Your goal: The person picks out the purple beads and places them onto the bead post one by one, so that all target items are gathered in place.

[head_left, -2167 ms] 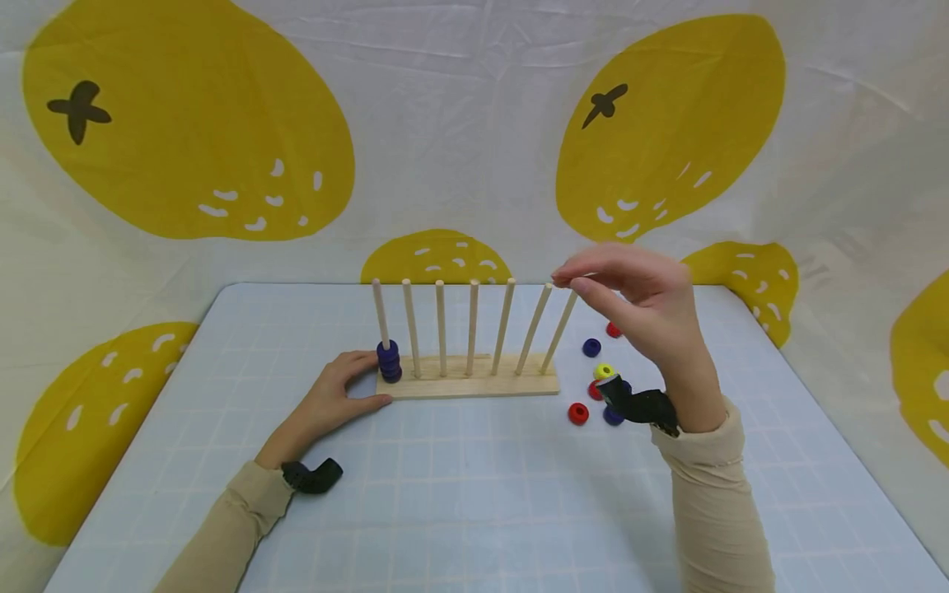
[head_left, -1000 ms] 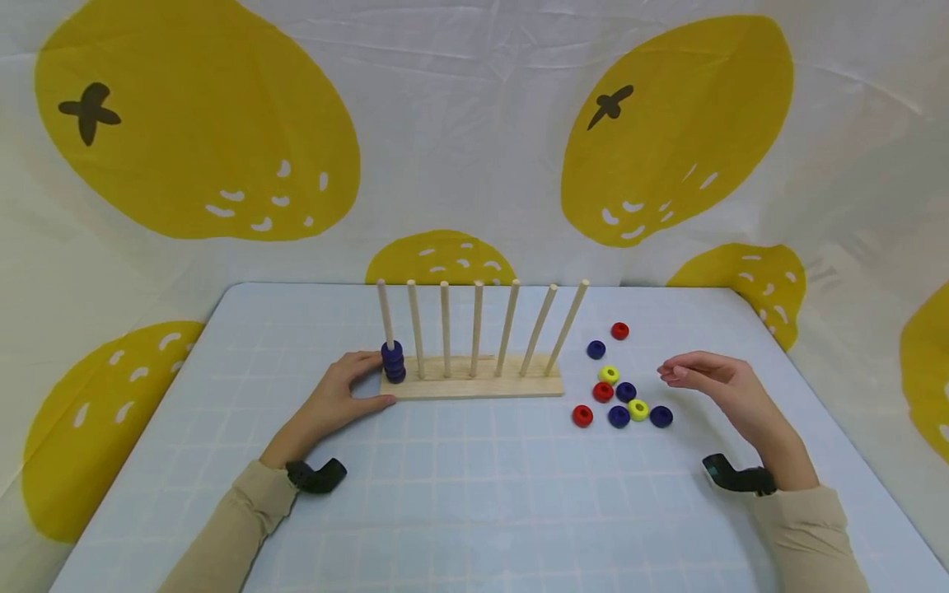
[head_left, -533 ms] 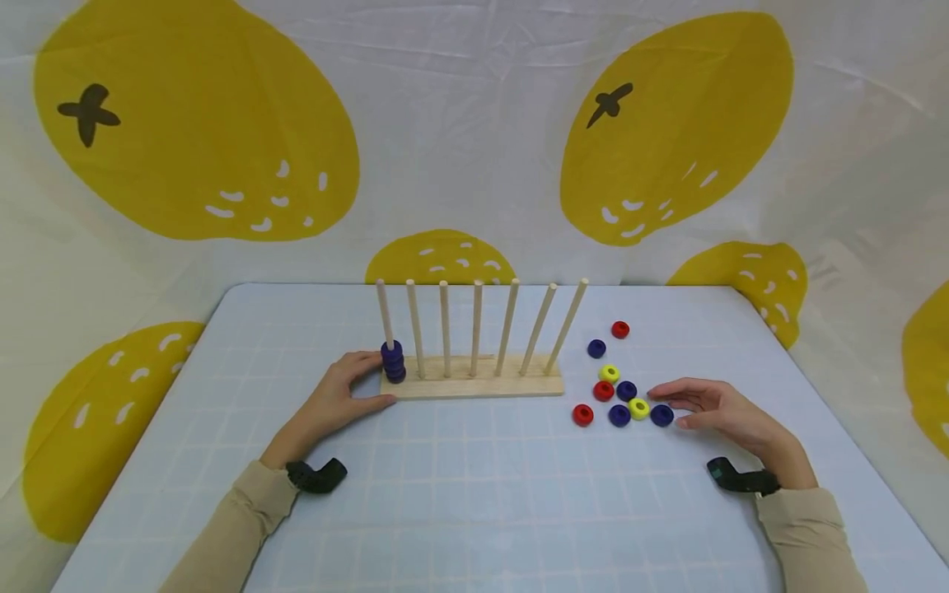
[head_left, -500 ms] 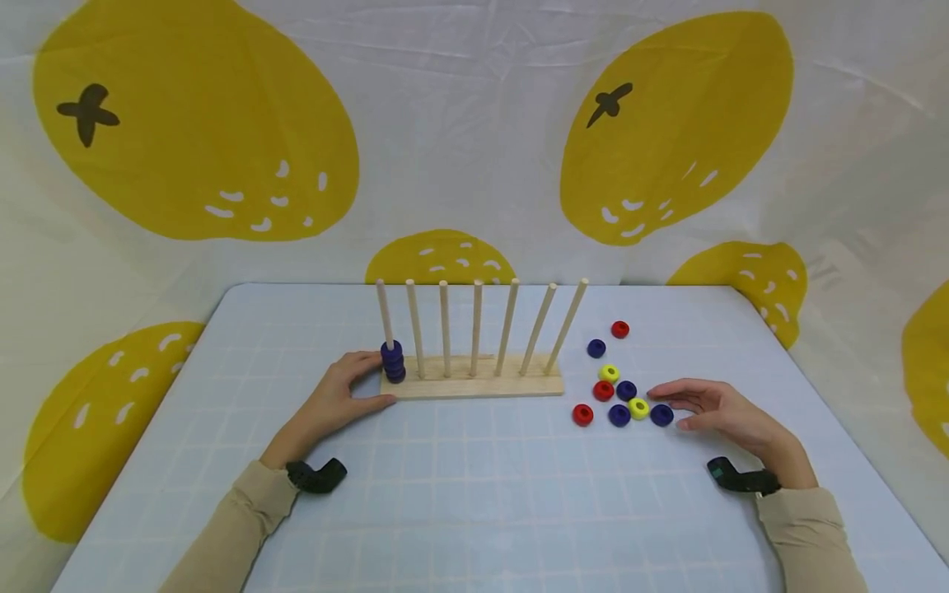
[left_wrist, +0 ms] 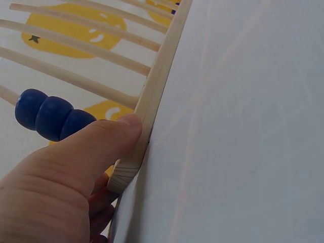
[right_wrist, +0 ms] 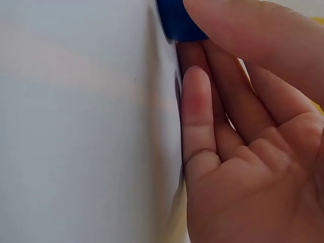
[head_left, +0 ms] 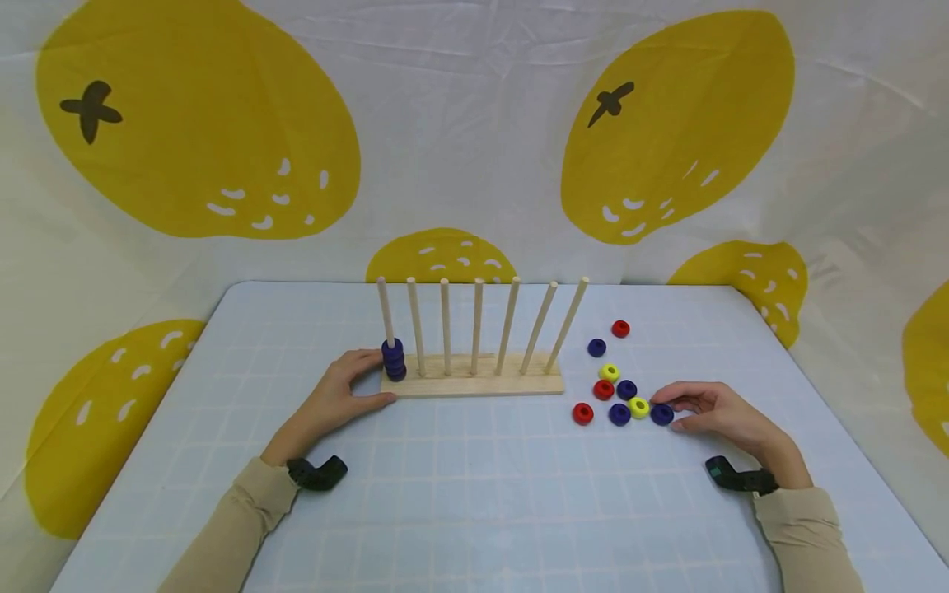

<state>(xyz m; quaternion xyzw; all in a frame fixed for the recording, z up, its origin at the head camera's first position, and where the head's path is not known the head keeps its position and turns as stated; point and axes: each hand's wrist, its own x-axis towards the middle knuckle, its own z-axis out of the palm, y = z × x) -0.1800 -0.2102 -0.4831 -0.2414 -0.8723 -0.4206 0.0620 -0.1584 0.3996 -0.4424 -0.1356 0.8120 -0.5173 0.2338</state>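
A wooden peg rack (head_left: 474,385) with several upright pegs stands mid-table in the head view. On its leftmost peg sits a stack of dark blue beads (head_left: 394,360). My left hand (head_left: 337,401) grips the left end of the base; the left wrist view shows the thumb on the base's front edge, beside the blue beads (left_wrist: 53,115). To the right of the rack, my right hand (head_left: 722,416) pinches a dark blue bead (head_left: 662,414) that lies on the table. In the right wrist view the thumb rests against that blue bead (right_wrist: 179,23), whose upper part is cut off.
Loose beads lie between rack and right hand: a yellow bead (head_left: 638,408) beside the pinched one, a second yellow bead (head_left: 610,373), red beads (head_left: 582,413) and more blue beads (head_left: 619,414). A patterned cloth (head_left: 460,148) hangs behind the table (head_left: 460,494).
My right hand has come down from above the rightmost peg to the loose beads, and its fingers have closed on the rightmost blue bead. The left hand has stayed on the rack.
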